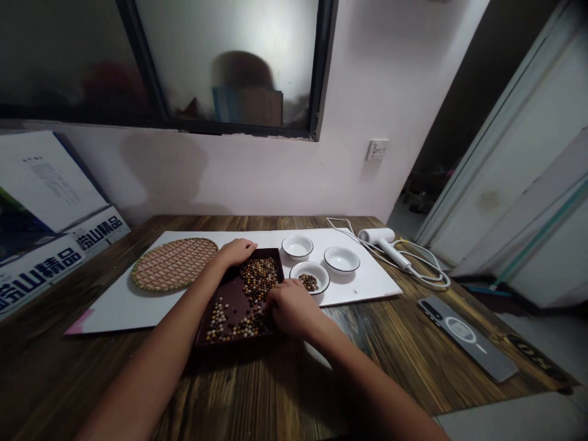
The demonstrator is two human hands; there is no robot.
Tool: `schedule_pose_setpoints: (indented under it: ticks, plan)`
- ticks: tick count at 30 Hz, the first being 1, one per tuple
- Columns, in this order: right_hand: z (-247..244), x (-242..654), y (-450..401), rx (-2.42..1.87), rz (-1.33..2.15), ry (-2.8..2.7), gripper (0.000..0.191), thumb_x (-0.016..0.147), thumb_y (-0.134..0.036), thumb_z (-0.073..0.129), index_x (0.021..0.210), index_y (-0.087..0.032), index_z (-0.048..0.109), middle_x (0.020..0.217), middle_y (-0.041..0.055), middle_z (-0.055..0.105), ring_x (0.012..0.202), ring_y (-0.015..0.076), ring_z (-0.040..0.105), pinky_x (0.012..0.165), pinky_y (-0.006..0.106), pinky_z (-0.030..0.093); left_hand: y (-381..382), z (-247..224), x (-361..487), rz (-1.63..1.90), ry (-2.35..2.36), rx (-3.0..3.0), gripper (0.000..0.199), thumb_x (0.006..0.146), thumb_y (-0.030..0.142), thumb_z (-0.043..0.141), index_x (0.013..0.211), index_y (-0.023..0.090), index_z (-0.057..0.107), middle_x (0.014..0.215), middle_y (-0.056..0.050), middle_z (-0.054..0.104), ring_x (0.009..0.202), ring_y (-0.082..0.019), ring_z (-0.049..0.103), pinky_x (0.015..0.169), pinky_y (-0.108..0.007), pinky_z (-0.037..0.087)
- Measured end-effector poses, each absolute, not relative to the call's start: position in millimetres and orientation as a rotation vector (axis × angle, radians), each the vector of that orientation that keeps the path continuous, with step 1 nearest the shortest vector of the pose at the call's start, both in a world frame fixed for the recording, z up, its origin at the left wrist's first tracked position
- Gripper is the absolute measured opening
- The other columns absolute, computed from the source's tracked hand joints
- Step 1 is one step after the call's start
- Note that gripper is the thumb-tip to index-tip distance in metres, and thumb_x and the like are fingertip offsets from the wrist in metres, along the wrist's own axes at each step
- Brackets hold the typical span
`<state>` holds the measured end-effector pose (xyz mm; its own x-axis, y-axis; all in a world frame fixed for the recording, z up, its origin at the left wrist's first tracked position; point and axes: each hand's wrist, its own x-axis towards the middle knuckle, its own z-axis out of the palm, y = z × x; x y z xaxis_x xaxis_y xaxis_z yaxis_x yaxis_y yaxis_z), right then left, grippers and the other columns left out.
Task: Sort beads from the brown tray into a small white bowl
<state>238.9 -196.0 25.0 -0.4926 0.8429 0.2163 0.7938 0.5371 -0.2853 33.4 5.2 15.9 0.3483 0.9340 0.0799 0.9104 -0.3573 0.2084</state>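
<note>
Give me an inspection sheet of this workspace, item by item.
Surface: dark, weathered wooden table under a white board.
Job's things: dark brown rectangular tray holding small round brown and cream beads; round white black-rimmed bowl holding some beads.
Clutter: two more white bowls; round woven tan mat; white hair dryer; flat grey rectangular device.
Hands: left hand at the tray's far edge; right hand at the tray's right side, by the beads.
Cables: white dryer cord, looped over board and table.
Surroundings: white wall socket, dark-framed window, printed boards at left.
</note>
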Motion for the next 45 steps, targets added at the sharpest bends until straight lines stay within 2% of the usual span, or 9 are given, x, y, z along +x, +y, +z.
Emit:
schedule_pose_setpoints:
  ticks: [10, 14, 17, 21, 24, 28, 34, 40, 45]
  plan:
    - [25, 237, -198, -1.628, -0.161, -2.226, 0.016, 0.087, -0.008, 0.051, 0.091, -0.016, 0.065, 0.092, 0.0105, 0.066, 0.089, 0.026, 0.053, 0.08, 0.039, 0.033, 7, 16, 33, 0.269, 1.681, 2.497, 0.05, 0.097, 0.048, 0.033, 0.092, 0.022, 0.075, 0.111, -0.011, 0.076, 0.101, -0.027, 0.067, 0.081, -0.033, 0.046]
    - [32, 247, -196, -1.797, -0.298, -2.086, 0.016, 0.089, -0.009, 0.051, 0.097, -0.014, 0.065, 0.101, 0.014, 0.063, 0.097, 0.0293, 0.05, 0.084, 0.041, 0.034, 9, 15, 33, 0.256, 1.684, 2.485, 0.049, 0.097, 0.048, 0.034, 0.089, 0.022, 0.075, 0.109, -0.01, 0.076, 0.098, -0.026, 0.067, 0.08, -0.031, 0.046]
    - [35, 249, -198, -1.636, -0.215, -2.182, 0.014, 0.093, -0.016, 0.055, 0.102, -0.016, 0.066, 0.11, 0.012, 0.063, 0.102, 0.027, 0.05, 0.089, 0.039, 0.036, 9, 15, 33, 0.252, 1.695, 2.482, 0.049, 0.097, 0.048, 0.034, 0.089, 0.021, 0.075, 0.108, -0.01, 0.076, 0.096, -0.025, 0.067, 0.079, -0.031, 0.046]
    - [33, 247, -200, -1.347, 0.151, -2.489, 0.016, 0.087, -0.03, 0.072, 0.099, -0.02, 0.072, 0.103, 0.0055, 0.069, 0.107, 0.0233, 0.053, 0.1, 0.037, 0.033, 8, 16, 33, 0.27, 1.695, 2.488, 0.05, 0.097, 0.049, 0.034, 0.087, 0.021, 0.074, 0.107, -0.01, 0.076, 0.094, -0.025, 0.067, 0.077, -0.031, 0.045]
    - [31, 246, -200, -1.347, 0.299, -2.532, 0.012, 0.084, -0.024, 0.074, 0.095, -0.024, 0.078, 0.098, 0.0028, 0.073, 0.113, 0.0228, 0.053, 0.107, 0.039, 0.026, 6, 16, 33, 0.28, 1.694, 2.49, 0.05, 0.098, 0.048, 0.033, 0.086, 0.021, 0.074, 0.107, -0.01, 0.076, 0.094, -0.024, 0.067, 0.078, -0.031, 0.045]
    - [29, 244, -198, -1.42, 0.36, -2.508, 0.017, 0.082, -0.016, 0.071, 0.09, -0.027, 0.081, 0.089, 0.0035, 0.074, 0.109, 0.0223, 0.055, 0.102, 0.037, 0.029, 5, 16, 33, 0.285, 1.694, 2.49, 0.05, 0.097, 0.048, 0.033, 0.086, 0.021, 0.074, 0.109, -0.011, 0.076, 0.095, -0.025, 0.066, 0.078, -0.031, 0.045]
    - [29, 240, -196, -1.336, 0.233, -2.541, 0.02, 0.087, -0.012, 0.065, 0.088, -0.026, 0.079, 0.086, -0.0003, 0.075, 0.089, 0.0175, 0.06, 0.106, 0.035, 0.026, 8, 15, 33, 0.277, 1.7, 2.477, 0.05, 0.098, 0.048, 0.034, 0.088, 0.02, 0.075, 0.109, -0.011, 0.076, 0.095, -0.024, 0.067, 0.078, -0.031, 0.045]
    - [37, 249, -194, -1.605, -0.293, -2.216, 0.019, 0.098, -0.017, 0.052, 0.097, -0.019, 0.071, 0.101, 0.0092, 0.07, 0.099, 0.0243, 0.056, 0.099, 0.039, 0.032, 5, 17, 34, 0.273, 1.704, 2.464, 0.05, 0.098, 0.048, 0.034, 0.09, 0.021, 0.076, 0.11, -0.011, 0.076, 0.096, -0.025, 0.067, 0.08, -0.032, 0.046]
    - [39, 249, -196, -1.386, -0.138, -2.296, 0.017, 0.099, -0.028, 0.057, 0.104, -0.021, 0.072, 0.108, 0.0064, 0.07, 0.105, 0.0224, 0.056, 0.097, 0.036, 0.034, 4, 18, 34, 0.283, 1.694, 2.466, 0.051, 0.097, 0.048, 0.034, 0.093, 0.021, 0.076, 0.113, -0.011, 0.075, 0.099, -0.026, 0.067, 0.08, -0.032, 0.046]
